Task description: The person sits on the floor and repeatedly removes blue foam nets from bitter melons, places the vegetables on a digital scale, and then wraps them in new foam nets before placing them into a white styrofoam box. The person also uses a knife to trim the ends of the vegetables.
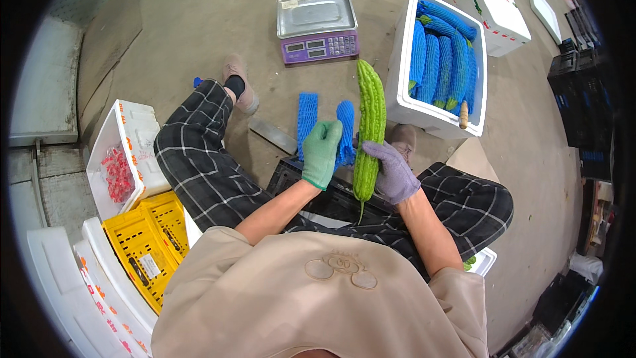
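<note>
My right hand [392, 171], in a purple-grey knit glove, grips a long green bitter melon [370, 119] near its lower, stem end; the melon stands nearly upright in view. To its left my left hand [322, 151], in a green glove, has its fingers closed on a blue foam net sleeve [345, 117], which shows beside and above the fingers. Another flat blue net sleeve [307, 114] lies just beyond the left hand, over a black plastic crate [290, 171]. At the right, a white foam box [397, 69] holds several bitter melons in blue net sleeves [445, 67].
A purple digital scale [320, 47] with a metal pan stands ahead. A wooden handle [463, 115] rests at the foam box's near rim. Closed foam box [489, 5] behind it. At left are a foam box with red packets [119, 176] and yellow crates [144, 248].
</note>
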A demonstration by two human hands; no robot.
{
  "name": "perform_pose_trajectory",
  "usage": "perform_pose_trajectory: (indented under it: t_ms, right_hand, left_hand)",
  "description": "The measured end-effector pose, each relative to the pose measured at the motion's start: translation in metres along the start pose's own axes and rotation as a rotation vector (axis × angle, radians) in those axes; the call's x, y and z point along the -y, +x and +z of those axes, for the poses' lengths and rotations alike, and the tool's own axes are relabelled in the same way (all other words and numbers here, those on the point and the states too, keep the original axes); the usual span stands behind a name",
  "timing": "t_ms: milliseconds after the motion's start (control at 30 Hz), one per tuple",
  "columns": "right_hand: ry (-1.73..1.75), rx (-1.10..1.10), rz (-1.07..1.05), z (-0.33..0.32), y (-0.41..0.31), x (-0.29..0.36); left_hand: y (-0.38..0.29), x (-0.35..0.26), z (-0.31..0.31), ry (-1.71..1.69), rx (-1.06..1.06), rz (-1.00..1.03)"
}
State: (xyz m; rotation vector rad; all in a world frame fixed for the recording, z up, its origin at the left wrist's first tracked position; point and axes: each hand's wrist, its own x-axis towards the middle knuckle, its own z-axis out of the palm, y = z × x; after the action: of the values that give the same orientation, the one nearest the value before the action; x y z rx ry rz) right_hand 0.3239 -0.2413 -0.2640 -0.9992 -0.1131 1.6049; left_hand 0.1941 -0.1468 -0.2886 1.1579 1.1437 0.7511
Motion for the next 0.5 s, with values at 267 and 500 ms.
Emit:
perform_pose_trajectory:
  t_ms: [267,500]
  right_hand:
    - [0.16,-0.046,0.086,-0.013,-0.001,0.003]
    - [0.171,0.146,0.251,-0.004,-0.014,0.007]
  left_hand:
    - [0.005,0.002,-0.006,-0.088,-0.039,-0.097]
    - [0.038,0.008,-0.028,-0.272,-0.284,-0.128]
